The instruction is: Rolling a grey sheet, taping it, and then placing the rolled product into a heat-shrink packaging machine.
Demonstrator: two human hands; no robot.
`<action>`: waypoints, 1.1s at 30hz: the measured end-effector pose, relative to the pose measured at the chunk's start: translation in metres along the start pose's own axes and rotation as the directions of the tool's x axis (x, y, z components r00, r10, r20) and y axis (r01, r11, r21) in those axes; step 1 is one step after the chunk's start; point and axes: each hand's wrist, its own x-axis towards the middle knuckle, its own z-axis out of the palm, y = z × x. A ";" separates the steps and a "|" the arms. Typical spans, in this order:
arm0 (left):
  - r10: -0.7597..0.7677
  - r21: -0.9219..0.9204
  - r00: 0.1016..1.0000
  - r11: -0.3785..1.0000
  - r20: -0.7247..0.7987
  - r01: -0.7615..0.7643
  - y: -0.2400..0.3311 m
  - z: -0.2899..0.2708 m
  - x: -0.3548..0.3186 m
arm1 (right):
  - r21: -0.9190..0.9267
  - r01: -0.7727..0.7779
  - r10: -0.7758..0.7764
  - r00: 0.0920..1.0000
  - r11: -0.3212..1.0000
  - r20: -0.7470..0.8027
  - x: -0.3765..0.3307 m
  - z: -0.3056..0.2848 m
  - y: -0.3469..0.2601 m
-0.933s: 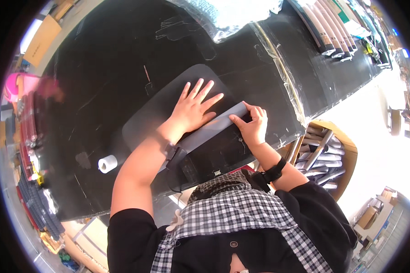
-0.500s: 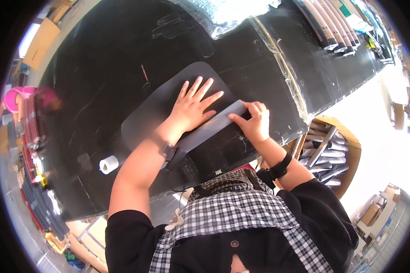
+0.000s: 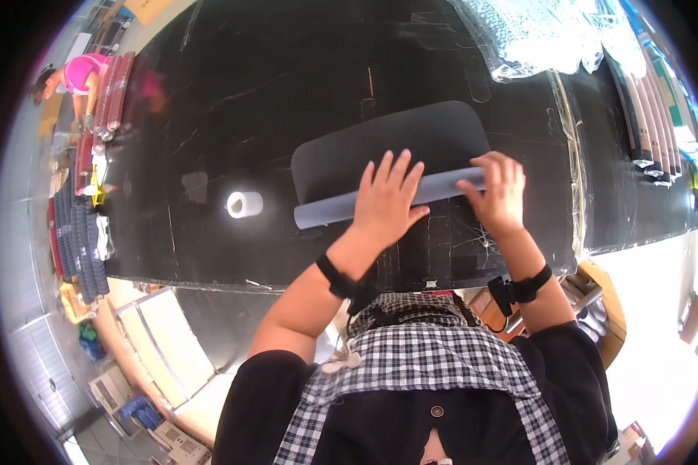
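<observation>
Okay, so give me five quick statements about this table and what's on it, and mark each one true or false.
1. The left grip lies across the rolled part of the dark mat. True.
2. The whole mat is rolled up. False: its far part lies flat.
3. A white roll sits left of the mat. True.
4. Nothing touches the rolled part's right end. False: the right grip clasps it.
5. Clear plastic wrapping lies on the black table. True.

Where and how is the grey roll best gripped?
Probably near both ends, from the near side, fingers over the top: the grey roll is long and slender, lies crosswise, and its left end is bare. The right hand is at its right end; the left hand lies over its middle.
</observation>
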 end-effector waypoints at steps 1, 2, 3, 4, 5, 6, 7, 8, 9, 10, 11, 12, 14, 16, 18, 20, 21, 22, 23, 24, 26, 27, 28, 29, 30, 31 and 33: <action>-0.041 -0.021 0.999 0.999 0.032 0.042 -0.007 -0.002 0.014 | 0.067 0.083 -0.087 0.994 0.994 0.060 -0.001 0.000 -0.006; -0.079 -0.043 0.995 0.996 0.065 0.082 -0.015 -0.003 0.025 | 0.123 0.104 -0.119 0.986 0.987 0.120 -0.005 0.010 -0.012; -0.102 -0.041 0.994 0.994 0.042 0.103 -0.023 -0.001 0.034 | 0.102 0.128 -0.150 0.959 0.986 0.241 0.004 0.011 -0.023; -0.119 -0.041 0.993 0.992 0.018 0.120 -0.033 0.000 0.041 | 0.060 0.147 -0.157 0.959 0.987 0.234 0.006 0.022 -0.029; -0.122 -0.061 0.992 0.991 0.025 0.123 -0.039 -0.001 0.048 | 0.059 0.140 -0.150 0.962 0.988 0.230 0.012 0.034 -0.028; -0.122 -0.103 0.992 0.987 0.018 0.124 -0.048 0.001 0.052 | 0.048 0.158 -0.164 0.964 0.986 0.210 0.019 0.042 -0.027; -0.103 -0.091 0.994 0.991 -0.021 0.100 -0.051 -0.001 0.057 | 0.046 0.159 -0.165 0.965 0.986 0.202 0.026 0.048 -0.024; -0.085 -0.076 0.995 0.994 -0.060 0.080 -0.052 -0.001 0.062 | 0.047 0.161 -0.167 0.967 0.986 0.195 0.032 0.051 -0.018; -0.075 -0.083 0.995 0.994 -0.061 0.069 -0.054 0.000 0.062 | 0.036 0.154 -0.158 0.968 0.987 0.194 0.036 0.054 -0.016; -0.040 -0.093 0.995 0.995 -0.091 0.031 -0.055 0.002 0.061 | 0.005 0.199 -0.197 0.963 0.980 0.185 0.040 0.056 -0.014; -0.006 -0.101 0.993 0.995 -0.122 -0.006 -0.056 0.004 0.061 | -0.024 0.244 -0.236 0.956 0.969 0.177 0.043 0.058 -0.012; -0.001 -0.104 0.993 0.995 -0.122 -0.011 -0.056 0.004 0.061 | -0.029 0.241 -0.232 0.957 0.970 0.176 0.044 0.061 -0.010; 0.013 -0.146 0.992 0.989 -0.125 -0.031 -0.055 0.005 0.062 | -0.052 0.264 -0.254 0.956 0.963 0.146 0.045 0.066 -0.007; 0.043 -0.140 0.991 0.988 -0.130 -0.061 -0.057 0.005 0.062 | -0.079 0.283 -0.274 0.956 0.956 0.104 0.049 0.067 -0.009; 0.076 -0.137 0.988 0.986 -0.134 -0.094 -0.055 0.004 0.061 | -0.095 0.296 -0.282 0.950 0.950 0.135 0.052 0.069 -0.007; 0.038 -0.093 0.992 0.994 -0.120 -0.049 -0.044 0.003 0.051 | -0.051 0.282 -0.270 0.949 0.958 0.165 0.054 0.068 -0.004; 0.043 -0.074 0.979 0.996 -0.197 -0.058 -0.037 0.006 0.041 | -0.001 0.271 -0.265 0.944 0.963 0.198 0.054 0.067 -0.005; 0.047 -0.058 0.961 0.996 -0.274 -0.065 -0.031 0.013 0.029 | -0.001 0.270 -0.264 0.943 0.963 0.202 0.051 0.062 -0.007; 0.035 -0.074 0.969 0.996 -0.245 -0.054 -0.029 0.018 0.020 | 0.008 0.279 -0.273 0.934 0.960 0.229 0.042 0.055 -0.010; 0.065 -0.090 0.981 0.992 -0.185 -0.083 -0.020 0.016 0.014 | 0.010 0.281 -0.274 0.928 0.960 0.254 0.031 0.043 -0.010; 0.102 -0.121 0.993 0.987 -0.058 -0.109 -0.004 0.008 -0.008 | 0.019 0.232 -0.226 0.919 0.972 0.323 0.001 0.027 -0.015; 0.120 -0.122 0.991 0.984 -0.060 -0.127 0.003 0.003 -0.021 | 0.026 0.206 -0.204 0.928 0.978 0.313 -0.019 0.015 -0.024; 0.142 -0.127 0.988 0.981 -0.061 -0.148 0.011 0.001 -0.031 | 0.028 0.177 -0.177 0.936 0.984 0.305 -0.033 0.007 -0.028; 0.132 -0.129 0.985 0.981 -0.115 -0.146 0.013 0.007 -0.040 | 0.030 0.176 -0.177 0.935 0.984 0.307 -0.035 0.008 -0.030; 0.136 -0.133 0.984 0.980 -0.115 -0.150 0.013 0.004 -0.036 | 0.050 0.164 -0.172 0.956 0.985 0.238 -0.036 0.006 -0.031; 0.130 -0.134 0.989 0.981 -0.064 -0.138 0.009 0.001 -0.030 | 0.070 0.153 -0.163 0.972 0.986 0.169 -0.036 0.006 -0.032; 0.095 -0.154 0.995 0.984 0.036 -0.088 0.003 -0.008 -0.010 | 0.070 0.126 -0.137 0.974 0.990 0.180 -0.015 0.014 -0.029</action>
